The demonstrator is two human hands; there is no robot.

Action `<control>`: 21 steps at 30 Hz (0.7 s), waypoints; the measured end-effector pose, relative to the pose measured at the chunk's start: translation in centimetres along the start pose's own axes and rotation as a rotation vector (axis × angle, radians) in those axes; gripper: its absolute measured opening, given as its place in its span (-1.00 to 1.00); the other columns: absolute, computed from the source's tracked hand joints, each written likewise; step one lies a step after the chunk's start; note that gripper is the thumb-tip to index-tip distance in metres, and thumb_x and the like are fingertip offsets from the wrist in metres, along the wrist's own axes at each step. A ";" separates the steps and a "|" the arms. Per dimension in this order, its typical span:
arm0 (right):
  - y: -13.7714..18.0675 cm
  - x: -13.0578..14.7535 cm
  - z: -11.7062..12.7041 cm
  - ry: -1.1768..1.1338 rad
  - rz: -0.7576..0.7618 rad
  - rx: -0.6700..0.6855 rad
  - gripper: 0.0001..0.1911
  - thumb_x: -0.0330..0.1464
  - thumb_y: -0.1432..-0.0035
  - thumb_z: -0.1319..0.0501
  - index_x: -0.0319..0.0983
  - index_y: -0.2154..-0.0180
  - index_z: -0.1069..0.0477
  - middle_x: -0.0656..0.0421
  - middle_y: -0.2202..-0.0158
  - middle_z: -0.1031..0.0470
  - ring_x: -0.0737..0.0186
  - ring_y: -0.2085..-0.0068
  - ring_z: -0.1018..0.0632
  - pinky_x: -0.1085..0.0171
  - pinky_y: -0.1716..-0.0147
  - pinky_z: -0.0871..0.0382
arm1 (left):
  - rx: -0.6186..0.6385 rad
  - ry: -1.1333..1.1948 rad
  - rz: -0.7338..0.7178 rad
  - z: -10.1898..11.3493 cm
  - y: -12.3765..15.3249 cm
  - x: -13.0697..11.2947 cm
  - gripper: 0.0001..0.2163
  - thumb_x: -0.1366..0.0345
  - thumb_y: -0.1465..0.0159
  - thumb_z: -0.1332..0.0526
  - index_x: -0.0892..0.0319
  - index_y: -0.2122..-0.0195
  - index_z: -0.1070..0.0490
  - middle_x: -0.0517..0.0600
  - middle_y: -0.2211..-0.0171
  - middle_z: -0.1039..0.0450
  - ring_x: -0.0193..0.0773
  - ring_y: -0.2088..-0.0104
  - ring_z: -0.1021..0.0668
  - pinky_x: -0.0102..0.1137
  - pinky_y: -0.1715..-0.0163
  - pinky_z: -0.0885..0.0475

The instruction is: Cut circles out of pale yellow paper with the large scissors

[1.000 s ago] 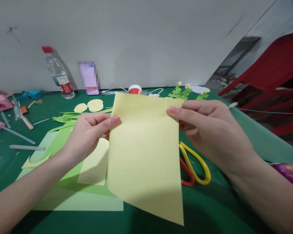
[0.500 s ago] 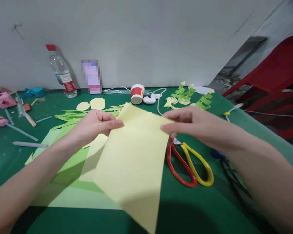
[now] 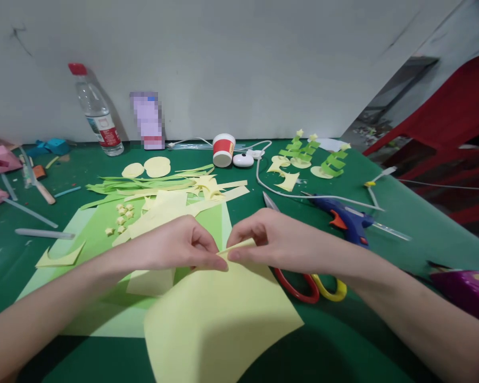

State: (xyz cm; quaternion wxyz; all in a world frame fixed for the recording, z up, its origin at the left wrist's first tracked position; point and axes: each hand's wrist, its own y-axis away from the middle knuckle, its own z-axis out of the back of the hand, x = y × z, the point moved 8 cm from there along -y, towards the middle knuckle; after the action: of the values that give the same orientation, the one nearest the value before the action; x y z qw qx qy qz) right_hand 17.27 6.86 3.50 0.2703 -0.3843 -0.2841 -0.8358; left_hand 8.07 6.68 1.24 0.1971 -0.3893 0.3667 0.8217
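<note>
Left hand: the left hand [image 3: 175,247] is closed in a pinch, thumb and fingertips clamped on the raised far edge of the yellow sheet [image 3: 219,319].
Right hand: the right hand [image 3: 271,239] pinches the same edge, and its fingertips touch the left hand's at centre.
Yellow sheet: it bows up off the table [image 3: 8,255]. Its near part is spread across the near centre, and its far edge is lifted and curled over between the two hands.
Under the sheet: a light green sheet [image 3: 112,319] lies flat to the left, and the yellow sheet overlaps its near right corner.
Scissors: the scissors [image 3: 311,284] have red and yellow handles. They lie just right of the yellow sheet, partly hidden under the right wrist.
Glue gun: a blue glue gun [image 3: 343,215] rests farther right, with a white cable [image 3: 287,194] looping past it.
Beyond the hands: yellow scraps [image 3: 175,202] and tiny paper stars [image 3: 122,215] sit on the green sheet's far end. Green strips [image 3: 143,183] and two yellow circles [image 3: 155,166] lie farther back.
Far edge: a water bottle [image 3: 96,114], a red-and-white cup [image 3: 223,149] and green paper trees [image 3: 303,151] stand near the wall.
Far left: clear glue sticks [image 3: 43,233] and pink paper pieces [image 3: 0,159].
Near right: a purple object [image 3: 471,287], too cut off to identify.
</note>
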 end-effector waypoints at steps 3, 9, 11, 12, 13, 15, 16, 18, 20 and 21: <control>0.5 -0.8 1.7 -0.027 -0.044 -0.056 -0.82 -0.31 -0.01 -0.14 -0.27 0.50 -0.41 0.25 0.59 -0.32 0.38 0.56 -0.28 0.35 0.60 -0.10 | -0.073 0.008 0.012 1.0 0.4 -0.3 -0.80 0.19 -0.06 -0.23 0.22 0.56 -0.45 -0.15 0.68 -0.18 -0.46 0.64 -0.15 -0.52 0.68 -0.01; 0.6 -1.1 1.6 -0.012 -0.010 0.060 -0.81 -0.29 -0.07 -0.13 -0.25 0.42 -0.44 0.22 0.48 -0.43 0.37 0.47 -0.37 0.38 0.53 -0.20 | -0.083 -0.061 -0.006 1.1 0.5 -0.7 -0.80 0.19 -0.07 -0.22 0.23 0.55 -0.45 -0.13 0.65 -0.27 -0.46 0.63 -0.22 -0.54 0.68 -0.04; 0.3 -0.5 0.8 -0.037 0.034 0.103 -0.81 -0.33 -0.08 -0.12 -0.27 0.36 -0.46 0.21 0.41 -0.47 0.37 0.42 -0.39 0.39 0.47 -0.24 | -0.042 -0.087 0.001 0.6 0.3 -0.7 -0.79 0.17 -0.07 -0.20 0.23 0.52 -0.45 -0.12 0.63 -0.27 -0.46 0.63 -0.22 -0.53 0.69 -0.03; 0.1 -0.3 0.5 -0.047 0.047 0.110 -0.81 -0.35 -0.07 -0.12 -0.29 0.35 -0.47 0.20 0.41 -0.47 0.38 0.42 -0.39 0.40 0.46 -0.24 | -0.026 -0.092 0.002 0.3 0.2 -0.8 -0.77 0.15 -0.08 -0.20 0.23 0.53 -0.43 -0.12 0.64 -0.24 -0.46 0.64 -0.20 -0.53 0.70 -0.01; -0.2 0.0 0.2 -0.053 0.056 0.110 -0.81 -0.37 -0.06 -0.12 -0.30 0.36 -0.48 0.21 0.44 -0.46 0.38 0.43 -0.38 0.40 0.47 -0.23 | -0.012 -0.097 0.002 0.1 0.1 -0.9 -0.76 0.14 -0.08 -0.19 0.23 0.55 -0.40 -0.13 0.66 -0.20 -0.47 0.65 -0.18 -0.53 0.70 0.01; -0.6 0.4 -0.3 -0.052 0.064 0.113 -0.82 -0.41 -0.02 -0.12 -0.31 0.42 -0.49 0.24 0.52 -0.43 0.40 0.49 -0.35 0.41 0.52 -0.20 | 0.015 -0.100 -0.004 -0.3 0.1 -1.2 -0.73 0.12 -0.09 -0.18 0.23 0.60 -0.33 -0.15 0.69 -0.13 -0.48 0.66 -0.13 -0.52 0.71 0.03; -0.7 0.6 -0.5 -0.052 0.065 0.113 -0.83 -0.43 -0.01 -0.12 -0.31 0.45 -0.49 0.25 0.55 -0.41 0.41 0.50 -0.33 0.41 0.53 -0.20 | 0.025 -0.104 -0.010 -0.5 0.2 -1.3 -0.71 0.12 -0.10 -0.17 0.23 0.62 -0.30 -0.15 0.69 -0.11 -0.48 0.67 -0.12 -0.52 0.71 0.04; -0.8 0.8 -0.7 -0.056 0.058 0.101 -0.83 -0.45 0.03 -0.11 -0.31 0.47 -0.48 0.25 0.57 -0.40 0.42 0.52 -0.33 0.41 0.53 -0.20 | 0.031 -0.112 -0.021 -0.7 0.4 -1.6 -0.70 0.11 -0.11 -0.15 0.23 0.62 -0.28 -0.15 0.68 -0.12 -0.48 0.67 -0.12 -0.52 0.71 0.03; -0.5 0.9 -0.5 -0.053 0.039 0.071 -0.84 -0.46 0.05 -0.11 -0.31 0.49 -0.47 0.25 0.58 -0.39 0.42 0.53 -0.31 0.41 0.54 -0.19 | 0.007 -0.121 -0.042 -0.7 0.8 -1.8 -0.71 0.11 -0.13 -0.12 0.23 0.59 -0.31 -0.13 0.67 -0.18 -0.47 0.66 -0.16 -0.52 0.70 -0.02; -0.2 0.8 -0.3 -0.049 0.031 0.053 -0.84 -0.45 0.05 -0.11 -0.30 0.51 -0.46 0.26 0.60 -0.36 0.43 0.54 -0.29 0.41 0.57 -0.18 | -0.014 -0.124 -0.055 -0.6 1.0 -1.9 -0.71 0.11 -0.14 -0.11 0.23 0.57 -0.35 -0.12 0.66 -0.22 -0.46 0.65 -0.19 -0.52 0.69 -0.05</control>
State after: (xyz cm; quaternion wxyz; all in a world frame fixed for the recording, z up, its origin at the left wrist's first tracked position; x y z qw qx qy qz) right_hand 16.49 6.61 3.92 0.2864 -0.4019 -0.3065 -0.8139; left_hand 8.94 5.45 2.93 0.2393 -0.3487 0.3372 0.8411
